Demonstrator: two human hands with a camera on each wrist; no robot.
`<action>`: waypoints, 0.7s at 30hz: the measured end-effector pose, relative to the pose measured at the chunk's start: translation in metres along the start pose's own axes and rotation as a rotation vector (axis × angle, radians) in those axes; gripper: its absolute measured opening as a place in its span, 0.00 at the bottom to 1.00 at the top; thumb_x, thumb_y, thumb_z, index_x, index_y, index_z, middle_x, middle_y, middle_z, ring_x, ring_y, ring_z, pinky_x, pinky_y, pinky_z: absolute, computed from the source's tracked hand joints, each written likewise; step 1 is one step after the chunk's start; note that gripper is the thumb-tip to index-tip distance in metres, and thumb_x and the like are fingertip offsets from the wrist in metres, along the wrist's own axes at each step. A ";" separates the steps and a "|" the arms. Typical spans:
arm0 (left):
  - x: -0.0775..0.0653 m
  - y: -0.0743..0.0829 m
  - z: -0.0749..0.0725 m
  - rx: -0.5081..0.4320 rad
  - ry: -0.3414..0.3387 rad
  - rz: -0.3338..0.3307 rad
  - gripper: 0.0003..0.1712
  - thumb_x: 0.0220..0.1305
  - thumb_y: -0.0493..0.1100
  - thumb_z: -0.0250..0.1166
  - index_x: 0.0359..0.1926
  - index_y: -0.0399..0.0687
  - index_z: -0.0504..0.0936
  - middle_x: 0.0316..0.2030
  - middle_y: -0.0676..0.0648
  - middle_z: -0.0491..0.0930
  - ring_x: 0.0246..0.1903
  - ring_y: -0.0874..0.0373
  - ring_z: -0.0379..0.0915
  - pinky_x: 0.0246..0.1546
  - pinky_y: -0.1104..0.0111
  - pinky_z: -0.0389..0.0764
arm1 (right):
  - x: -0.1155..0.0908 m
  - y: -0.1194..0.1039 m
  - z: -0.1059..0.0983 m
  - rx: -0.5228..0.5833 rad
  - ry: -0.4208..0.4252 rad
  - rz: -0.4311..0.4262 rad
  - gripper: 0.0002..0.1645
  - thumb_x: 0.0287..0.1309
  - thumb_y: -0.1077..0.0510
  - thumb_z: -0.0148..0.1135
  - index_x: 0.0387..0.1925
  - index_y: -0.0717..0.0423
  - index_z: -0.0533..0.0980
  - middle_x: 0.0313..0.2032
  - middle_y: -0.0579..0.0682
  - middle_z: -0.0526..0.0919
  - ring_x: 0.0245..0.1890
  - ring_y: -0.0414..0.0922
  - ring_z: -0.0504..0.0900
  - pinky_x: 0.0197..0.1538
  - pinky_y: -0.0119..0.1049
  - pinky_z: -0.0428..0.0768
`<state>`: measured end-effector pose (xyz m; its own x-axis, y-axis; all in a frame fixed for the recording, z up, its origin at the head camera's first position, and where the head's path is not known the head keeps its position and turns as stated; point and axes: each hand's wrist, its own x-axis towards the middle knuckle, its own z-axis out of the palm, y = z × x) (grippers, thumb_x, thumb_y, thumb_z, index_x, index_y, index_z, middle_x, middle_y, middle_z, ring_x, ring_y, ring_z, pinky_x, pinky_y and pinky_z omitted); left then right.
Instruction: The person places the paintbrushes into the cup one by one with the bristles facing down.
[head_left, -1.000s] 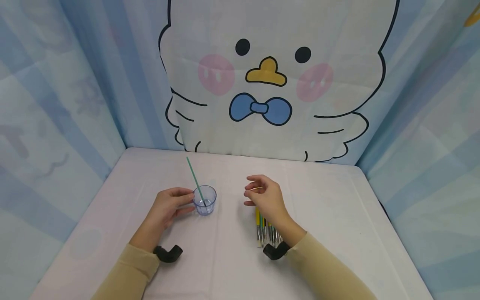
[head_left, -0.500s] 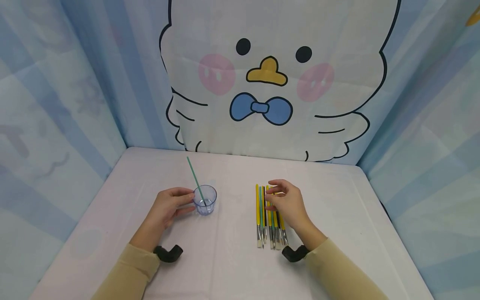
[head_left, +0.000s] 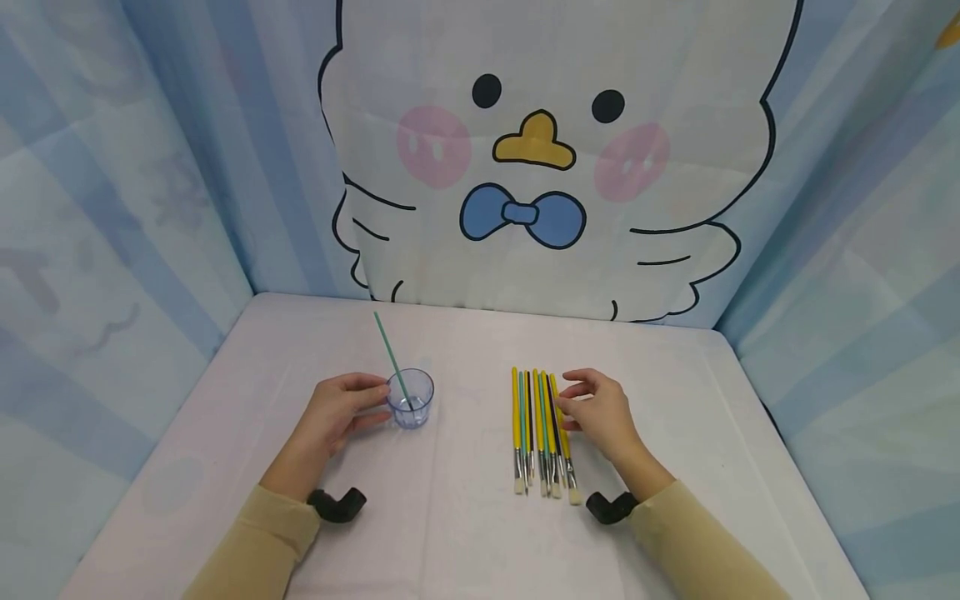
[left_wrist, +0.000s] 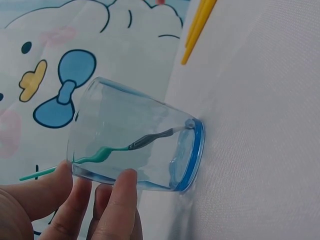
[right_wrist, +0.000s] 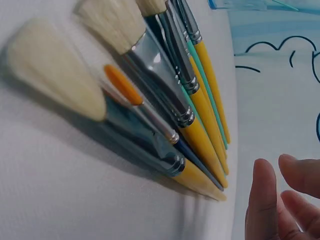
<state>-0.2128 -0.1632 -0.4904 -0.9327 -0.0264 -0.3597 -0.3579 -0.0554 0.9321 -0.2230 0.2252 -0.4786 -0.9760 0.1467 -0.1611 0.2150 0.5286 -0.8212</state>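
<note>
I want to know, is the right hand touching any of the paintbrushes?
Apart. In the right wrist view, a clear gap lies between the right hand and the paintbrushes.

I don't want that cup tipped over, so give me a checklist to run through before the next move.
1. Clear cup upright on the table: ok.
2. Left hand at the cup: ok, fingers touch its side.
3. Green-handled brush in the cup, bristles down: ok.
4. Other brushes within the right hand's reach: ok, lying right beside it.
5. Right hand gripping a brush: not ok, it holds nothing.
6. Exact brush count: cannot tell, some overlap.
</note>
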 end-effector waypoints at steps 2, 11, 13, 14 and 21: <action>0.000 0.000 0.000 0.003 -0.001 0.001 0.23 0.74 0.37 0.70 0.65 0.32 0.80 0.53 0.43 0.83 0.54 0.50 0.86 0.50 0.63 0.94 | 0.001 0.002 -0.001 -0.019 -0.005 0.022 0.31 0.68 0.62 0.73 0.69 0.53 0.76 0.50 0.58 0.83 0.36 0.50 0.88 0.39 0.37 0.95; 0.000 0.000 0.000 -0.002 -0.007 0.000 0.22 0.74 0.37 0.70 0.65 0.33 0.80 0.53 0.43 0.83 0.54 0.51 0.86 0.51 0.63 0.94 | 0.008 0.015 -0.001 -0.088 -0.023 0.065 0.29 0.65 0.63 0.75 0.66 0.55 0.78 0.45 0.58 0.84 0.30 0.47 0.85 0.34 0.34 0.93; 0.000 0.000 -0.001 -0.002 -0.010 0.001 0.23 0.74 0.37 0.70 0.65 0.33 0.80 0.53 0.43 0.83 0.53 0.52 0.86 0.51 0.63 0.94 | 0.010 0.018 0.002 -0.113 -0.032 0.074 0.30 0.64 0.62 0.76 0.65 0.55 0.78 0.44 0.57 0.84 0.29 0.46 0.84 0.33 0.32 0.92; 0.000 0.000 -0.001 -0.003 -0.011 0.002 0.23 0.74 0.37 0.70 0.65 0.33 0.80 0.53 0.43 0.83 0.52 0.52 0.86 0.51 0.63 0.94 | 0.011 0.019 0.003 -0.124 -0.035 0.072 0.30 0.63 0.62 0.77 0.65 0.56 0.78 0.43 0.57 0.84 0.28 0.46 0.84 0.32 0.31 0.91; 0.001 0.000 -0.001 -0.006 -0.004 0.004 0.22 0.74 0.37 0.70 0.64 0.33 0.80 0.54 0.42 0.83 0.53 0.51 0.86 0.51 0.63 0.94 | 0.016 0.023 0.008 -0.198 -0.047 0.010 0.28 0.61 0.62 0.78 0.61 0.59 0.79 0.36 0.53 0.83 0.23 0.44 0.81 0.27 0.31 0.87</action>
<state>-0.2132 -0.1642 -0.4910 -0.9342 -0.0221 -0.3562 -0.3543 -0.0613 0.9331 -0.2340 0.2333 -0.5046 -0.9733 0.1165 -0.1977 0.2230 0.6824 -0.6961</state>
